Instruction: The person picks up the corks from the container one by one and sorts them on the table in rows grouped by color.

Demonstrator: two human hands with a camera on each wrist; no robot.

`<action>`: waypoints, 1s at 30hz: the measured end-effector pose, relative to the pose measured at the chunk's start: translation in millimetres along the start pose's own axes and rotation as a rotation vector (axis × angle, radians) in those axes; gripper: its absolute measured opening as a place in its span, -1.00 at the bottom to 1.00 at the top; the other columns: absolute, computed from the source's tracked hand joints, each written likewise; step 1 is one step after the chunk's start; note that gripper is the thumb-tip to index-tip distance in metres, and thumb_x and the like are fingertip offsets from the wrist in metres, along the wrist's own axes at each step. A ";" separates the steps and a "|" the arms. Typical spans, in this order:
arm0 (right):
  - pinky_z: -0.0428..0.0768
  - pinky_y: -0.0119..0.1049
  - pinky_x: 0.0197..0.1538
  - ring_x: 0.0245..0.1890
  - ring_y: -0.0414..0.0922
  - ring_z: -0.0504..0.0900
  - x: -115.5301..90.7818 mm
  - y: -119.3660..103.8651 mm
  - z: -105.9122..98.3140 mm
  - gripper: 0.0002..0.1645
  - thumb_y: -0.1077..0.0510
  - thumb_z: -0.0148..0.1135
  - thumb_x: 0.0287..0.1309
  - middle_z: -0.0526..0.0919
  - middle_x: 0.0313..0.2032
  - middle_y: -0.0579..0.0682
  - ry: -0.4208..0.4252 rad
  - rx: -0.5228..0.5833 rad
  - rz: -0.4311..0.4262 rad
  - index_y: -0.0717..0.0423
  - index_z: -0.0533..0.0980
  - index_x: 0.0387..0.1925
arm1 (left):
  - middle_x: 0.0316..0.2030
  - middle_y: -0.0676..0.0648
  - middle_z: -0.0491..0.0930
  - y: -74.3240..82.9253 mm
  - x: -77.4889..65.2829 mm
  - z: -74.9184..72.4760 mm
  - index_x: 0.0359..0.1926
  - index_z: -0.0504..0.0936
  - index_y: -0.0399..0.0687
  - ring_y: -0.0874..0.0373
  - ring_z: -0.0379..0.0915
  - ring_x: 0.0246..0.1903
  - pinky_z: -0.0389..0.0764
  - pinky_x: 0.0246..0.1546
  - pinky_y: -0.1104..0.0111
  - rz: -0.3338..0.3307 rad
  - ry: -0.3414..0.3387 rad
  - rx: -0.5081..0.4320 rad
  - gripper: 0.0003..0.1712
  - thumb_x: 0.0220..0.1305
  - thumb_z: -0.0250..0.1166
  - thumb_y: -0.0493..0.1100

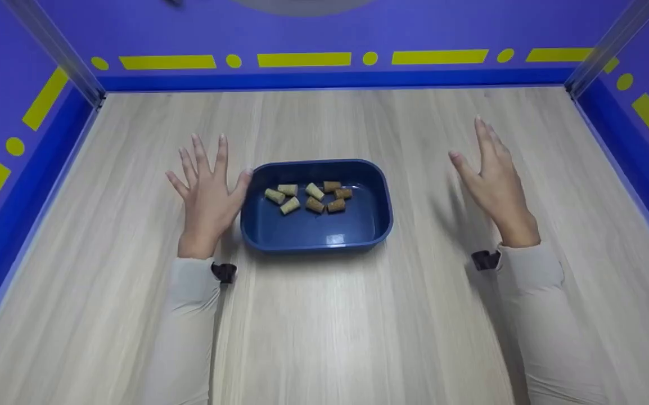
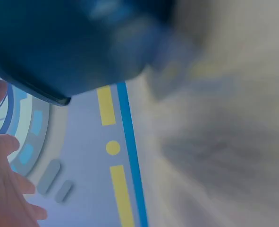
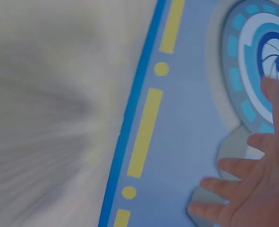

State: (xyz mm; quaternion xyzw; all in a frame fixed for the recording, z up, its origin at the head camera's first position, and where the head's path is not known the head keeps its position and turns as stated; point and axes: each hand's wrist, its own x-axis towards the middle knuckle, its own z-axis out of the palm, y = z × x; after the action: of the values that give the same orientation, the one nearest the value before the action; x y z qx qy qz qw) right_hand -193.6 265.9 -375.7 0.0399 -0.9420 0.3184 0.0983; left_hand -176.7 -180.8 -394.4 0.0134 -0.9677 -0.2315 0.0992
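Observation:
A dark blue tray [image 1: 324, 247] with rounded corners stands on the wood-grain table. Several short corks [image 1: 314, 205] lie loose inside it, some pale and some browner, gathered toward its far left half. My left hand [image 1: 207, 197] is spread just left of the tray, its thumb tip by the tray's left rim; whether they touch I cannot tell. Well to the right of the tray, my right hand [image 1: 496, 183] has straight fingers and the thumb held apart, with nothing in it. The left wrist view shows the tray's outer wall [image 2: 82, 56] up close.
Purple-blue panels with yellow dashes [image 1: 304, 59] border the table [image 1: 324, 337] at the back and both sides. Metal corner posts [image 1: 611, 45] rise at the rear. Dark wrist cameras [image 1: 225, 273] sit on both grey sleeves.

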 end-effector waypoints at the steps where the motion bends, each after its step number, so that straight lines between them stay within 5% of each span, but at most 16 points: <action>1: -0.01 0.21 0.44 0.47 0.19 0.00 1.4 -3.0 -1.0 -0.08 -0.29 -0.01 0.29 0.01 0.49 0.16 0.017 0.054 -0.014 -0.02 -0.05 0.51 | 0.52 -0.19 -0.48 -0.6 -0.3 -0.8 0.53 -0.21 0.25 -0.22 -0.67 0.46 -0.58 0.29 -0.31 -0.011 -0.010 -0.047 -0.12 0.34 -0.13 0.38; 6: 0.32 0.05 0.35 0.30 0.12 0.38 9.7 -21.3 -3.8 -0.27 -0.13 0.09 0.30 0.37 0.33 0.17 0.035 0.231 -0.052 0.11 0.24 0.39 | 0.53 -0.18 -0.31 -5.3 -0.6 -2.1 0.53 -0.14 0.11 -0.14 -0.50 0.50 -0.46 0.41 -0.17 -0.053 -0.024 -0.314 -0.17 0.40 -0.05 0.22; 12: 0.46 -0.16 0.26 0.16 -0.01 0.53 21.9 -45.2 -2.4 -0.41 -0.05 0.14 0.29 0.55 0.18 0.13 -0.076 0.317 -0.058 0.09 0.39 0.29 | 0.52 0.00 -0.07 -10.1 -4.9 -0.1 0.51 -0.02 0.12 0.12 -0.17 0.49 -0.04 0.48 0.22 -0.115 -0.028 -0.784 -0.28 0.43 -0.02 0.08; 20: 0.49 -0.13 0.21 0.12 -0.04 0.56 36.8 -74.3 11.3 -0.39 -0.14 0.16 0.26 0.58 0.15 0.08 -0.300 0.320 -0.051 0.05 0.45 0.25 | 0.46 -0.25 0.09 -19.1 -7.4 15.4 0.49 0.00 -0.16 0.00 0.04 0.44 -0.09 0.49 0.20 -0.122 -0.097 -1.409 -0.32 0.45 -0.05 -0.10; 25: 0.51 -0.11 0.19 0.09 -0.03 0.57 44.7 -91.8 25.0 -0.45 -0.06 0.18 0.27 0.61 0.11 0.11 -0.425 0.290 -0.096 0.11 0.48 0.21 | 0.43 -0.34 0.07 -22.6 -5.8 30.4 0.48 -0.02 -0.28 -0.09 0.00 0.45 -0.02 0.48 0.21 -0.145 -0.144 -1.621 -0.36 0.44 -0.14 -0.23; 30: 0.54 -0.11 0.15 0.04 -0.02 0.60 49.9 -109.6 39.1 -0.52 0.05 0.19 0.26 0.64 0.06 0.13 -0.538 0.259 -0.168 0.13 0.51 0.18 | 0.44 -0.33 0.07 -23.8 -6.9 41.6 0.46 0.02 -0.32 -0.05 0.03 0.44 0.24 0.33 0.39 -0.176 -0.215 -1.682 -0.36 0.37 -0.19 -0.38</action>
State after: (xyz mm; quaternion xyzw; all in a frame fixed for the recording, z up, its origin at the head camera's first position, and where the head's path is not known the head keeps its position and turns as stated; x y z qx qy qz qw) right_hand -233.5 154.5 -330.7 0.2127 -0.8792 0.4046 -0.1346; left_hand -178.6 -183.0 -442.7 -0.0115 -0.4733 -0.8802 -0.0345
